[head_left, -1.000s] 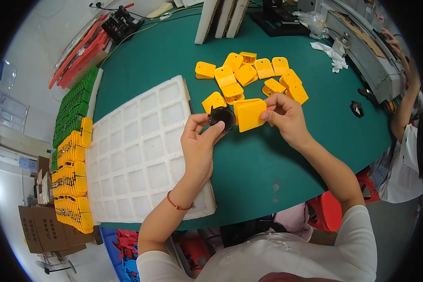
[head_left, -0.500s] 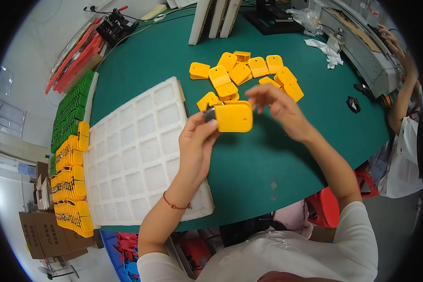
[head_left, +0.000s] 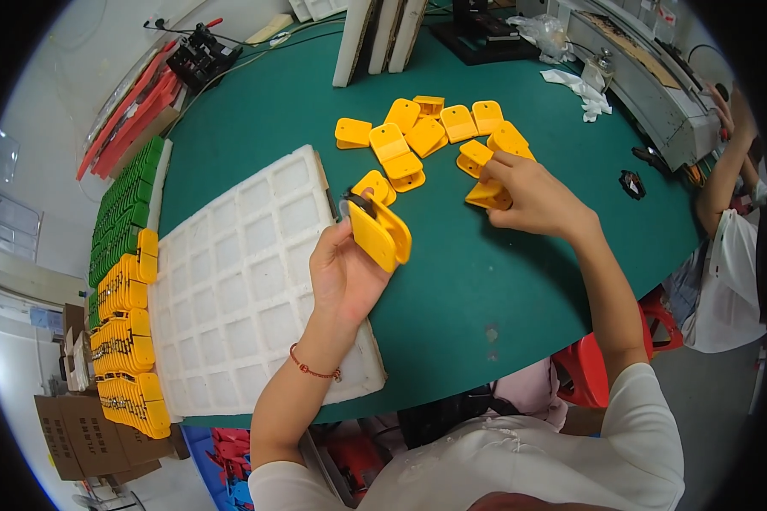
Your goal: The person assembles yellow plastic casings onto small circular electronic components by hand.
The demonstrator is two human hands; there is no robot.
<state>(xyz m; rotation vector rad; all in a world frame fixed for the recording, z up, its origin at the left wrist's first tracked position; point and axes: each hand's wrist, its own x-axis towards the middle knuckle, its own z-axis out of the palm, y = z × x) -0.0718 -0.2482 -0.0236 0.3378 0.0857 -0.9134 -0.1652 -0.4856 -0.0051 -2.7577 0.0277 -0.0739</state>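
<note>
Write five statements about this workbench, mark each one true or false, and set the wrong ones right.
1. The left hand holds a yellow piece with a black part at one end. True.
2. Rows of green pieces and yellow pieces stand left of the white gridded tray. True.
3. The right hand lies on that tray. False: it is at another yellow piece.
4. The green table lies under the tray. True.
5. A bracelet circles the right wrist. False: it is on the left wrist.
</note>
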